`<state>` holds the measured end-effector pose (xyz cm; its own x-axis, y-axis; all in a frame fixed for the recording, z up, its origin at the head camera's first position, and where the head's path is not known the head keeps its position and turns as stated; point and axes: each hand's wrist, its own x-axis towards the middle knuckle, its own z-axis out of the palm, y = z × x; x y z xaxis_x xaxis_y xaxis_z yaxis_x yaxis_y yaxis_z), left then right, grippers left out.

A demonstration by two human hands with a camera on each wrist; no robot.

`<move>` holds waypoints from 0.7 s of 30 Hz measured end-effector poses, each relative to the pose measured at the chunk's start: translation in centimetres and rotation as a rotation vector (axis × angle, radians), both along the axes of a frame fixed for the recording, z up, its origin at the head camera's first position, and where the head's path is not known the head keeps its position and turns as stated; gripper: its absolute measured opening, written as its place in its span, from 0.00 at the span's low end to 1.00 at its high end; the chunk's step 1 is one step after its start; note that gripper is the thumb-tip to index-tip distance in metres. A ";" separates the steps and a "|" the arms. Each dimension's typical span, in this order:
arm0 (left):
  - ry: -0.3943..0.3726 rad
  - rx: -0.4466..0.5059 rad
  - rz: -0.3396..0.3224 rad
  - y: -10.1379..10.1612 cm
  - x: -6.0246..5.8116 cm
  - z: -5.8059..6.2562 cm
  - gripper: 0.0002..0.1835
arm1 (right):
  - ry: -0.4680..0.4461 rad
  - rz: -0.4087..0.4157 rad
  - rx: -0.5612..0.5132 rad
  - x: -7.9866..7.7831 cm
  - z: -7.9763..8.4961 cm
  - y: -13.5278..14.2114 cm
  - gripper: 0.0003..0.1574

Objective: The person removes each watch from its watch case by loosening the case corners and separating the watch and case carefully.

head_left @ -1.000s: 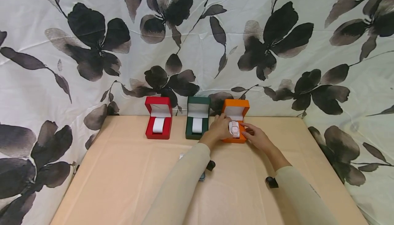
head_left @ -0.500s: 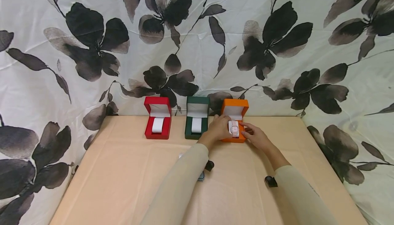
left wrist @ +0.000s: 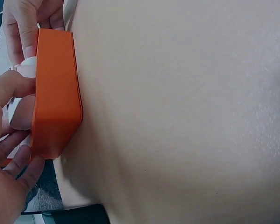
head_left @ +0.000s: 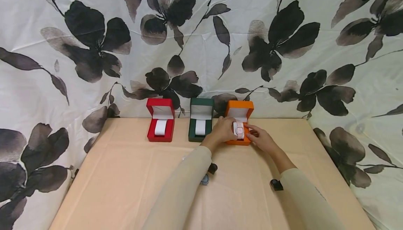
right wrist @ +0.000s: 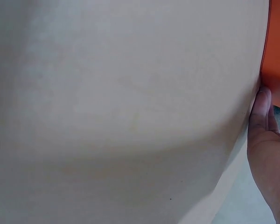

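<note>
An orange watch box (head_left: 240,105) stands with its lid up at the back of the table. In it sits a pink watch (head_left: 240,130) with a squarish face, round a white cushion. My left hand (head_left: 223,130) reaches in from the left. In the left wrist view, its thumb and fingers (left wrist: 16,86) pinch the watch on its cushion; the contact is partly hidden. My right hand (head_left: 262,138) holds the box's right side, its fingertips at the wall. The right wrist view has its fingers (right wrist: 261,105) against the orange wall (right wrist: 277,42).
A red watch box (head_left: 149,132) and a green watch box (head_left: 202,102) stand to the left, lids up, each with a white cushion. A blue-grey watch (head_left: 204,179) lies on the table (head_left: 119,181), partly under my left sleeve. Floral cloth (head_left: 214,65) hangs behind.
Both hands stay at the orange box with almost no movement. The whole head view has shifted slightly, and a little more of the blue-grey watch shows.
</note>
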<state>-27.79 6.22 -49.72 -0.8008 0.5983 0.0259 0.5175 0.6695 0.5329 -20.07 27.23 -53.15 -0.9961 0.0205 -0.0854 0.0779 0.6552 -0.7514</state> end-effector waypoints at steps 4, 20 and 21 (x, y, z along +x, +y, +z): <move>0.015 0.012 -0.009 -0.1 -0.1 0.3 0.37 | 0.014 0.007 -0.004 -0.1 0.1 0.0 0.33; 0.028 0.018 -0.014 0.0 0.3 0.3 0.37 | 0.001 0.010 -0.007 0.0 0.4 -0.2 0.33; 0.032 0.018 -0.016 0.0 0.4 0.3 0.37 | -0.001 0.010 -0.005 0.1 0.3 -0.1 0.33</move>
